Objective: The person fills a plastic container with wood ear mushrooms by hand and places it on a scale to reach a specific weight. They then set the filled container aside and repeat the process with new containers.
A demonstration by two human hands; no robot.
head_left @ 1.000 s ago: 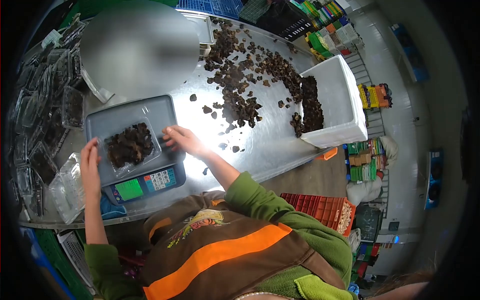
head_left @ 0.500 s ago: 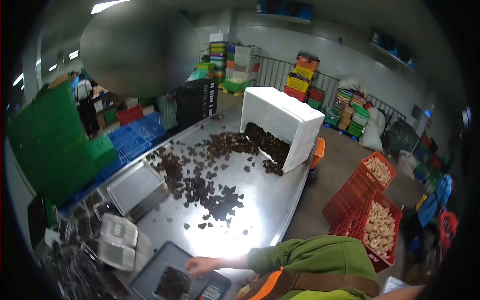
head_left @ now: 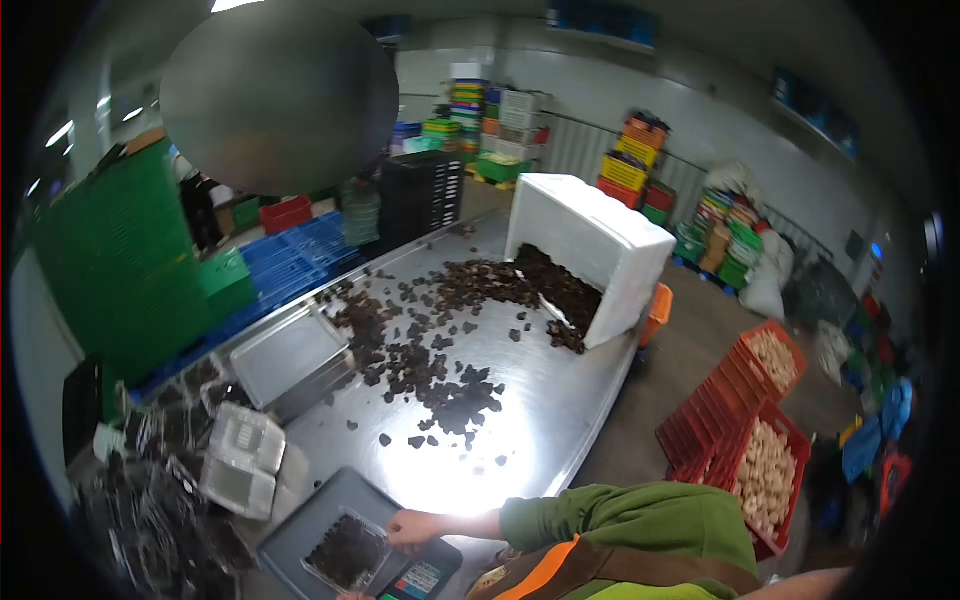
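My right hand (head_left: 410, 529), in a green sleeve, comes in from the right with its fingers curled down at the right edge of a clear plastic box (head_left: 345, 552). What the fingertips hold, if anything, is hidden. Dark, flat mushroom-like pieces fill the box, which lies on a grey scale (head_left: 290, 548) with a label and keypad (head_left: 420, 578) at its lower right. Only a sliver of my left hand (head_left: 355, 596) shows at the bottom edge, beside the box's lower rim. More dark pieces (head_left: 405, 365) lie scattered across the steel table (head_left: 560, 410).
A white foam box (head_left: 600, 220) lies on its side, dark pieces spilling out. Left stand a metal tray (head_left: 290, 355), stacked clear boxes (head_left: 243, 460) and a heap of clear plastic packaging (head_left: 150, 530). Red crates (head_left: 715, 430) with pale produce stand right. A co-worker is across the table.
The view has shifted, so the surroundings sit further right. My right hand has moved from over the box's contents to its right edge. A bit of my left hand has appeared at the bottom.
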